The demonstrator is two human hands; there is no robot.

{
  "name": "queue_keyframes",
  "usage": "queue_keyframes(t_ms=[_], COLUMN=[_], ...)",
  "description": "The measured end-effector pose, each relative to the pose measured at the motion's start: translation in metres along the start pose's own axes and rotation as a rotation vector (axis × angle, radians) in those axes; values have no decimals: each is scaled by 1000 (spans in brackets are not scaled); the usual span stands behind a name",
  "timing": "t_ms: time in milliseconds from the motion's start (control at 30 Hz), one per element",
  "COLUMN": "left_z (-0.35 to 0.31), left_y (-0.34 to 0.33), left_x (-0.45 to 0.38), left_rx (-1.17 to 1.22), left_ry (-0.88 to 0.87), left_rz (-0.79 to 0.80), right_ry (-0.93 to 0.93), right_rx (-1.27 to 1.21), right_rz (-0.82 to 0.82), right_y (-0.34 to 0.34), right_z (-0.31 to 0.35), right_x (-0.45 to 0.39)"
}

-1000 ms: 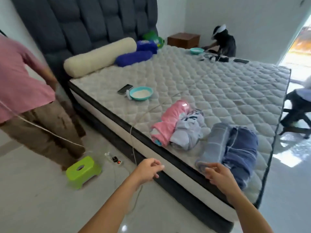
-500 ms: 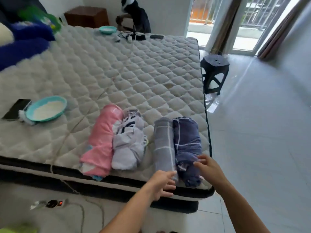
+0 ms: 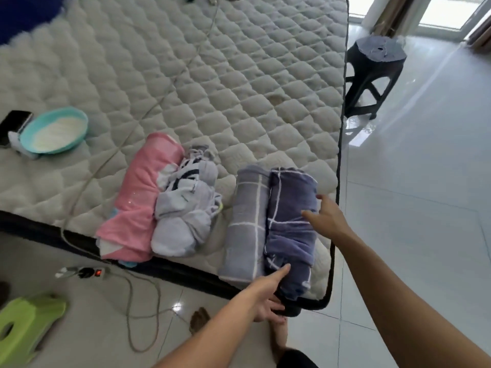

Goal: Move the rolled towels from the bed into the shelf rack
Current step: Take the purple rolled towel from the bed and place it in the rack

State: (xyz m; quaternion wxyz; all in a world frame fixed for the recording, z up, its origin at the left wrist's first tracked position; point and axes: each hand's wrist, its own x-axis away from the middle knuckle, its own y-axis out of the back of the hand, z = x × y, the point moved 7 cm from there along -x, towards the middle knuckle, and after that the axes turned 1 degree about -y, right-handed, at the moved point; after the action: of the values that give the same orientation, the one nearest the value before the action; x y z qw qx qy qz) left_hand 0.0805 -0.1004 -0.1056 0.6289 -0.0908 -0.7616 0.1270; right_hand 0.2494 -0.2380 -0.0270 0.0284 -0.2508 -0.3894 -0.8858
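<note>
Dark blue towelling with thin white lines makes up the rolled towel (image 3: pixel 289 221) nearest the bed's right edge, close to the near right corner of the mattress (image 3: pixel 239 83). Its long axis runs from the near edge of the bed straight back toward the far side, one end hanging slightly over the near edge. Pressed against its left flank lies a grey towel (image 3: pixel 245 227) with a white grid, rolled and pointing the same way. Further left along the near edge, apart from that pair, sit a pale grey-and-white bundle (image 3: pixel 186 216) and a pink roll (image 3: pixel 138 205), touching each other and angled slightly to the right as they go back.

Both hands are on the dark blue towel. The left hand (image 3: pixel 265 296) is at its near end, forefinger stretched along the top of the roll and the other fingers tucked beneath the overhanging end. The right hand (image 3: pixel 328 217) is at the roll's right side near the far end, fingers spread and loosely bent against the cloth, not yet closed round it.

On the left part of the mattress rest a teal bowl (image 3: pixel 54 132) and a dark phone (image 3: pixel 13 123). A black stool (image 3: pixel 374 70) stands on the tiled floor beside the bed's right edge, and a green step stool (image 3: pixel 26 325) sits on the floor by the near edge.
</note>
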Motion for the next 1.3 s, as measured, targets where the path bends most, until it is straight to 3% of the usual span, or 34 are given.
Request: queue_keyframes(t_ms=[167, 267, 433, 600, 767, 1033, 1300], left_z=[3, 3, 3, 6, 41, 133, 295], left_y=[-24, -28, -29, -30, -36, -31, 22], left_x=[-25, -33, -41, -41, -18, 49, 167], left_rx=[187, 290, 398, 416, 382, 472, 788], left_ry=[1, -15, -61, -140, -188, -349, -661], left_rz=[-55, -129, -192, -221, -258, -284, -517], right_ry=[102, 69, 1, 41, 52, 411, 840], right_rx=[68, 50, 6, -106, -216, -238, -251], right_rz=[79, 135, 200, 159, 80, 121, 424], right_y=[-5, -12, -26, -19, -4, -22, -78], right_z=[10, 4, -8, -1, -7, 43, 110], right_x=[-67, -94, -107, -99, -35, 125, 354])
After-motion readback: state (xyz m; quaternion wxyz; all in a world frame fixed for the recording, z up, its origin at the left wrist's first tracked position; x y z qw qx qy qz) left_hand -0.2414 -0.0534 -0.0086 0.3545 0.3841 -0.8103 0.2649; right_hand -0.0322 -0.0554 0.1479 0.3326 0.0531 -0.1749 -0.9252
